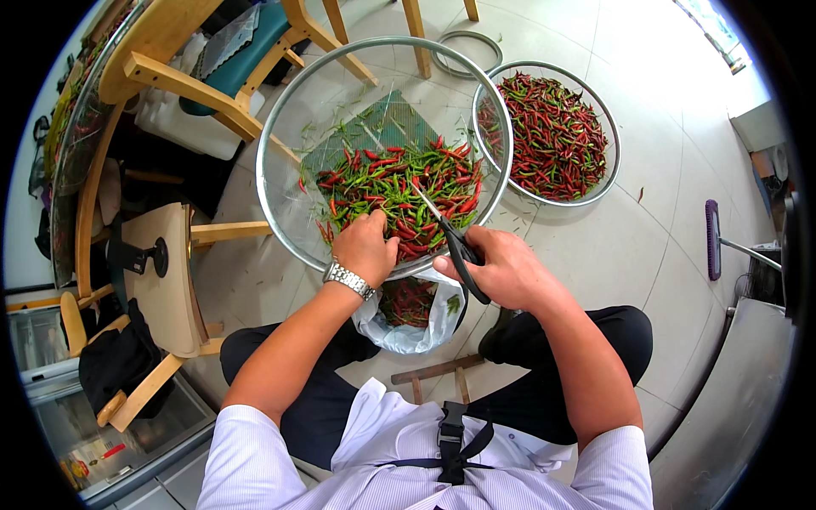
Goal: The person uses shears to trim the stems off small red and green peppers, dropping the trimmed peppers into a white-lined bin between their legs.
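Note:
Red and green chili peppers lie in a large round mesh sieve with a metal rim. My left hand, with a metal watch at the wrist, reaches over the near rim into the peppers; its fingertips are partly hidden, so I cannot tell whether it grips any. My right hand holds black-handled scissors, their blades pointing up and left over the peppers. Below the near rim, a white plastic bag holds more chilies. A second mesh sieve, full of mostly red chilies, stands at the right on the floor.
Wooden chairs stand at the left, one with a green seat. A metal ring lies behind the sieves. Scattered stems and bits dot the tiled floor. A purple floor brush is at the right. A low wooden stool is between the legs.

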Motion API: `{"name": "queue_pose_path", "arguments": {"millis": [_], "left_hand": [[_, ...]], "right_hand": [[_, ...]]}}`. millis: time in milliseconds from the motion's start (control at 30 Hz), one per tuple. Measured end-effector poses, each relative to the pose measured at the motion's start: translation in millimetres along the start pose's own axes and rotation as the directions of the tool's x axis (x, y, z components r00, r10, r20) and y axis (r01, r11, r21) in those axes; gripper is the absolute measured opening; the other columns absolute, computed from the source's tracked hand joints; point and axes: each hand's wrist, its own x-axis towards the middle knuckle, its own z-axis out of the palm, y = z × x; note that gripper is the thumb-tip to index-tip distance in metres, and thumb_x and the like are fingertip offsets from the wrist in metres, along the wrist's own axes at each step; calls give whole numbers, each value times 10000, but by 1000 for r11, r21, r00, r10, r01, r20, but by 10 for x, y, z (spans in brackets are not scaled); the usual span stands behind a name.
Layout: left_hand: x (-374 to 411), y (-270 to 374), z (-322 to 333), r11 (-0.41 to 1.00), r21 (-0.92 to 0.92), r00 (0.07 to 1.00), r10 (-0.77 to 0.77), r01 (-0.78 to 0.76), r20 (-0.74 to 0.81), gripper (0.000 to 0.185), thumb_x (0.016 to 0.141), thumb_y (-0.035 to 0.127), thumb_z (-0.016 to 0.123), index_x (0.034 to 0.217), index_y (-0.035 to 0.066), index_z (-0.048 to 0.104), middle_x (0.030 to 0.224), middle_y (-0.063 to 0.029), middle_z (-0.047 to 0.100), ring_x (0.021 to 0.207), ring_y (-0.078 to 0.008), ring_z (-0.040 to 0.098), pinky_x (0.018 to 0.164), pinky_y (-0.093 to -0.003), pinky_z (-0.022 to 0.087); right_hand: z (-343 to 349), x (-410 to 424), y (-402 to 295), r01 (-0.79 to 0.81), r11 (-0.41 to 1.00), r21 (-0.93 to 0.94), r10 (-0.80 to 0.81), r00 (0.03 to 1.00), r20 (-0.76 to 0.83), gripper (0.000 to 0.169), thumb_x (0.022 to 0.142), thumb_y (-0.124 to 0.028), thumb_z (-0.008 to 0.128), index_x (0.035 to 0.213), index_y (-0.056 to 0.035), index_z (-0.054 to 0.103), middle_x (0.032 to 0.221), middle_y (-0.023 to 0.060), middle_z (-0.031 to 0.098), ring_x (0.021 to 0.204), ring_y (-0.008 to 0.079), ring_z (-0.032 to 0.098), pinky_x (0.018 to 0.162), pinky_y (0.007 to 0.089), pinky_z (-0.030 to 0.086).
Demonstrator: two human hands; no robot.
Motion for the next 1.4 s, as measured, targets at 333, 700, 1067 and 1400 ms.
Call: {"name": "queue_pose_path", "arguments": {"millis": [333, 700, 1067, 1400], "left_hand": [[69, -52, 170, 987, -156, 999, -39, 40, 10, 250, 843, 217, 862, 896, 44, 690, 791, -105, 718, 737, -305, 709, 676, -451, 551], [13, -253, -519, 809, -561, 914, 79, 175, 399, 147, 884, 132, 836, 951, 18, 771, 838, -28, 720, 784, -114, 661, 727, -321, 543], [94, -31, -147, 954, -285, 976, -33, 95, 215, 346, 948, 365, 794, 893, 25, 752, 774, -123, 737, 724, -251, 713, 690, -388, 552], [192, 1, 208, 958, -284, 998, -16, 31, 54, 224, 853, 237, 729, 890, 32, 646, 850, -179, 721, 773, -411, 684, 753, -498, 555]], "right_hand": [[8, 7, -23, 12, 1000, -14, -12, 1000, 2, 776, 866, -734, 753, 846, 38, 670, 735, 228, 659, 781, 418, 689, 765, 513, 534], [-112, -14, -3, 21, 999, 42, -19, 998, -52, 729, 879, -690, 772, 849, 32, 677, 719, 205, 652, 729, 386, 679, 725, 488, 529], [-161, 12, -74, -1, 998, 63, 5, 998, -70, 703, 878, -659, 789, 857, 37, 691, 697, 184, 641, 686, 347, 661, 695, 470, 523], [-138, -9, 12, 13, 997, 74, -8, 998, -64, 630, 896, -579, 814, 857, 35, 680, 668, 93, 572, 641, 201, 531, 598, 403, 438]]}}
